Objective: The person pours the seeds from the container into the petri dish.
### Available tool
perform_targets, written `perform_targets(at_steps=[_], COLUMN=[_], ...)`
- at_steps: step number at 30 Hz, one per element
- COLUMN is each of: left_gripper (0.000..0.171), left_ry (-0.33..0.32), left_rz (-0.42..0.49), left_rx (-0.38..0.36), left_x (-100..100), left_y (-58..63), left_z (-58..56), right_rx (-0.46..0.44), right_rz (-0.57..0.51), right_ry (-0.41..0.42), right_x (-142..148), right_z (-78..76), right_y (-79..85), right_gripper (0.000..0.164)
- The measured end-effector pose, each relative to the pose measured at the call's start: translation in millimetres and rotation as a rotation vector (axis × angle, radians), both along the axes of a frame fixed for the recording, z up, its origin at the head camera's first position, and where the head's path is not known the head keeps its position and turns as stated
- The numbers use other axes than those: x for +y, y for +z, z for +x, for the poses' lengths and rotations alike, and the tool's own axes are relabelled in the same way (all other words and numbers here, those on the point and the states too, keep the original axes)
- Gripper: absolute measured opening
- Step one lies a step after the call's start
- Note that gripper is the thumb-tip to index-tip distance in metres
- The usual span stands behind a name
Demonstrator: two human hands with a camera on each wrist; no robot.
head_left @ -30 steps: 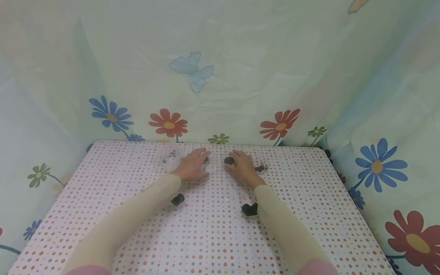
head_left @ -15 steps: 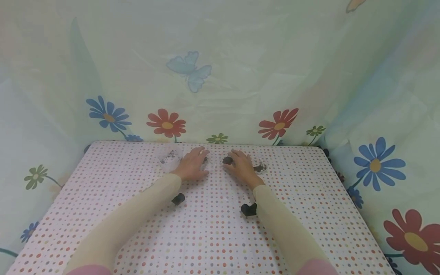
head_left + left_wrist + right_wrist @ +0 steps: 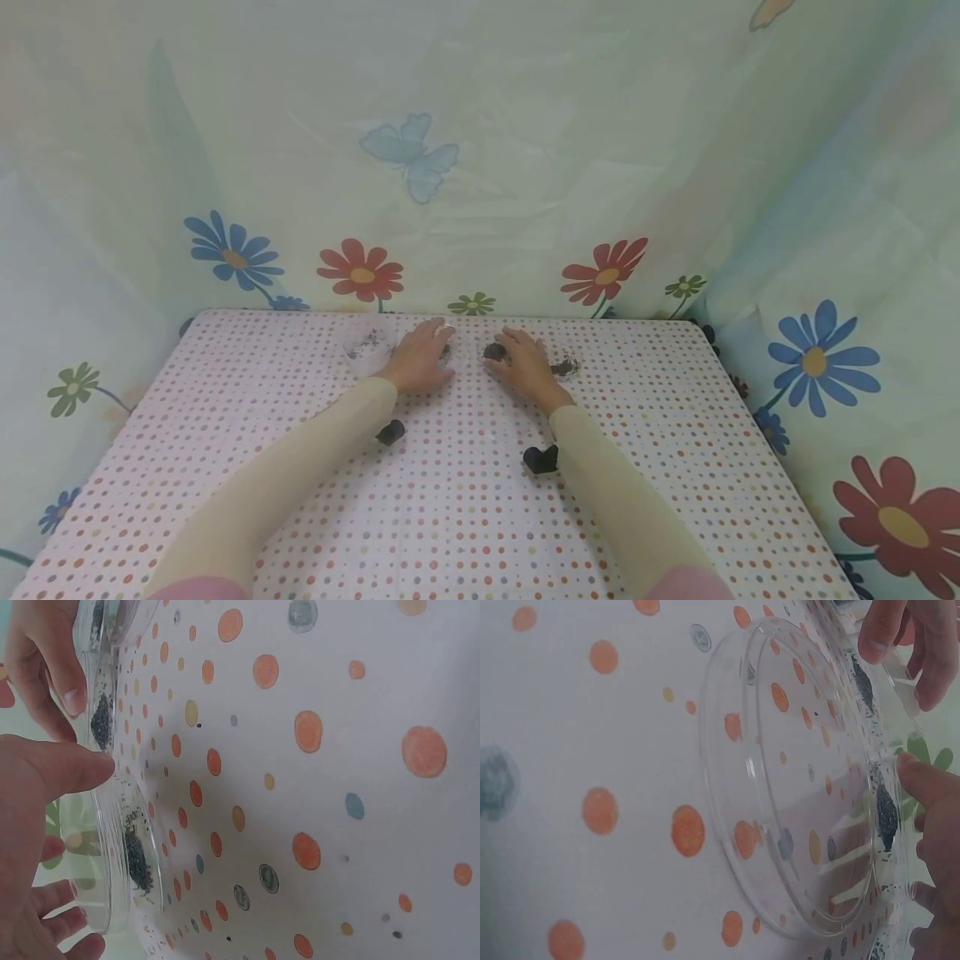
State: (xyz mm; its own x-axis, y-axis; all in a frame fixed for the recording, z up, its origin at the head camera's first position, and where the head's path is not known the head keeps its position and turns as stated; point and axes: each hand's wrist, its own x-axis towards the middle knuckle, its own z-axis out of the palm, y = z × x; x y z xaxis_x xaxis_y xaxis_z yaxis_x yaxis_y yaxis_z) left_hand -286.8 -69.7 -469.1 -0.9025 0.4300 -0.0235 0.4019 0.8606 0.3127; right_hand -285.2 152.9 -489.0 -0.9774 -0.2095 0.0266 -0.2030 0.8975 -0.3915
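Note:
In the head view, my left hand (image 3: 420, 358) lies over a clear petri dish of dark granules at the table's far side. In the left wrist view its thumb and spread fingers go around that petri dish (image 3: 139, 859), the thumb at the rim. Just to the right, my right hand (image 3: 527, 371) holds a second petri dish, whose dark granules (image 3: 495, 352) show beside the thumb. The right wrist view has the thumb at the rim of this petri dish (image 3: 886, 814), with the fingers along its far side. Palms hide parts of both.
Another clear dish with dark specks (image 3: 371, 348) stands left of my left hand, and one with a dark patch (image 3: 566, 364) right of my right hand. A clear round lid or dish (image 3: 795, 780) lies nearer. Black pieces (image 3: 392, 432) show beside the sleeves. A flowered curtain (image 3: 487, 167) hangs behind.
The head view has shifted slightly, so everything sits a little further left. Both hands keep their places at the dishes.

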Motion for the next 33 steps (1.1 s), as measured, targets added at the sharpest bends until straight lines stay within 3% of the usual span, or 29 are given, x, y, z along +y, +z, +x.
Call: perform_targets(at_steps=[20,33], left_gripper=[0.068,0.067], left_ry=[0.02,0.039], left_rz=[-0.009,0.001], left_rx=[-0.001,-0.061], left_x=[-1.1,1.3], left_y=[-5.8,-4.4], left_z=[-6.3,-4.4], right_rx=[0.02,0.021], right_rz=[-0.001,0.011], right_ry=[0.004,0.006], right_x=[-0.1,1.1], right_z=[-0.6,-0.1], right_y=[-4.5,-2.0], right_gripper=[0.061,0.062])
